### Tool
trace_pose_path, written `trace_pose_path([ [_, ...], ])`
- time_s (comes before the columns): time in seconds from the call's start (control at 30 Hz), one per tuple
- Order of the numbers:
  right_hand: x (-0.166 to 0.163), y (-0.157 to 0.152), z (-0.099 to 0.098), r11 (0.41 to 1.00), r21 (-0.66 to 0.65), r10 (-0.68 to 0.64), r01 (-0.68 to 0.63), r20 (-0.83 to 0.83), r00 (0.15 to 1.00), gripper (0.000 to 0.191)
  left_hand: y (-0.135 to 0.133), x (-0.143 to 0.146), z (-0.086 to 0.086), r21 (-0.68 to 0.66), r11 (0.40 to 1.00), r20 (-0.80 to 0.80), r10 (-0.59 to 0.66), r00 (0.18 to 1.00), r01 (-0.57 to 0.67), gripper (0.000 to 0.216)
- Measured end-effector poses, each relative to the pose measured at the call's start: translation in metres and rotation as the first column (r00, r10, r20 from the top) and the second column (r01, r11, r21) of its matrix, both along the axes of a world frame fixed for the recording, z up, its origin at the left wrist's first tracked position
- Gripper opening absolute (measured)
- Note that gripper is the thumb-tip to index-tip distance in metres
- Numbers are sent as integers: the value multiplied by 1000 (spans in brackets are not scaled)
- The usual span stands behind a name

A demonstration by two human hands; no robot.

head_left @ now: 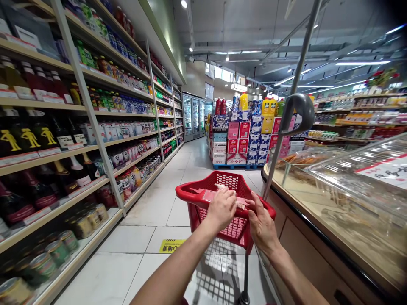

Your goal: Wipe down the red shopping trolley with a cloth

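Observation:
A red plastic shopping cart [225,231] stands in front of me, its basket walls full of small square holes. My left hand [222,207] lies over the cart's handle [193,197], fingers curled around a crumpled whitish wad [241,206] that looks like tissue. Bits of the wad stick out on both sides of the fingers; the rest is hidden under the hand. Farther right, my right hand [263,226] grips the right part of the same handle, thumb on the near side and fingers over the top.
Drink shelves [127,114] line the left side. Close on the right is a glass-topped food counter [343,182] with a metal pole [276,163] at its edge. Stacked drink cartons [238,142] stand ahead. A yellow floor sticker [171,245] lies left of the cart.

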State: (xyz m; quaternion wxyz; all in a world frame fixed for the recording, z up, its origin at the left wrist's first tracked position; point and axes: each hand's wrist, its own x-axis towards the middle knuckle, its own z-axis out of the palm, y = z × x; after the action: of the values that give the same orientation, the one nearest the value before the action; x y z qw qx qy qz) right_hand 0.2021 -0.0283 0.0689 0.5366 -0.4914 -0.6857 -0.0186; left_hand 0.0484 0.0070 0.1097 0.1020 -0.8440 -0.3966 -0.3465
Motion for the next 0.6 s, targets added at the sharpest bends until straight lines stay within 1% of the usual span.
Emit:
trace_pose_path([
  [0.03, 2, 0, 0, 1000, 4, 3, -3, -6, 1000, 53, 4, -9, 1, 8, 1000, 16, 20, 1000, -20, 25],
  [0.07, 4, 0, -1, 1000, 8, -2, 2, -11, 1000, 53, 8, -20, 2, 6, 998, 44, 68, 997, -69, 25],
  [0.13, 4, 1, -1, 999, 25, -27, 28, -22, 999, 53, 16, -40, 2, -25, 975, 137, 220, 966, -219, 25],
  [0.17, 4, 2, -1, 999, 34, -41, 42, -29, 999, 53, 18, -44, 1, -38, 961, 181, 276, 944, -274, 25],
  [0.2, 3, 3, -2, 997, 48, -53, 55, -33, 998, 53, 17, -42, 0, -37, 958, 204, 287, 936, -286, 25],
  [0.23, 2, 5, -4, 996, 65, -58, 60, -31, 998, 53, 15, -35, -3, -17, 967, 206, 251, 946, -253, 24],
  [0.27, 2, 6, -6, 995, 85, -57, 58, -20, 998, 53, 11, -24, -5, 20, 981, 193, 185, 964, -193, 25],
  [0.3, 2, 8, -8, 993, 105, -52, 52, 1, 999, 53, 7, -11, -8, 58, 995, 138, 78, 987, -87, 24],
  [0.33, 3, 8, -10, 992, 120, -47, 44, 23, 999, 53, 3, 1, -10, 83, 997, 98, 3, 995, -11, 24],
  [0.37, 3, 8, -11, 991, 127, -46, 40, 41, 998, 53, 0, 9, -10, 97, 994, 60, -50, 997, 44, 24],
  [0.4, 4, 8, -11, 991, 124, -48, 41, 51, 998, 54, 0, 11, -10, 101, 992, 35, -74, 997, 70, 24],
  [0.43, 3, 7, -11, 992, 114, -54, 48, 52, 997, 54, 0, 8, -8, 97, 994, 36, -56, 998, 53, 24],
  [0.47, 2, 6, -10, 993, 100, -61, 57, 47, 997, 53, 2, 1, -6, 83, 997, 55, -5, 998, 0, 23],
  [0.5, 0, 5, -9, 994, 87, -69, 66, 40, 997, 53, 5, -9, -4, 61, 995, 88, 69, 994, -75, 23],
  [0.57, -4, 4, -6, 994, 75, -88, 85, 42, 995, 52, 8, -26, -2, 7, 974, 167, 221, 961, -226, 22],
  [0.6, -7, 4, -5, 992, 82, -98, 94, 51, 994, 52, 8, -31, -1, -15, 967, 193, 253, 948, -255, 22],
])
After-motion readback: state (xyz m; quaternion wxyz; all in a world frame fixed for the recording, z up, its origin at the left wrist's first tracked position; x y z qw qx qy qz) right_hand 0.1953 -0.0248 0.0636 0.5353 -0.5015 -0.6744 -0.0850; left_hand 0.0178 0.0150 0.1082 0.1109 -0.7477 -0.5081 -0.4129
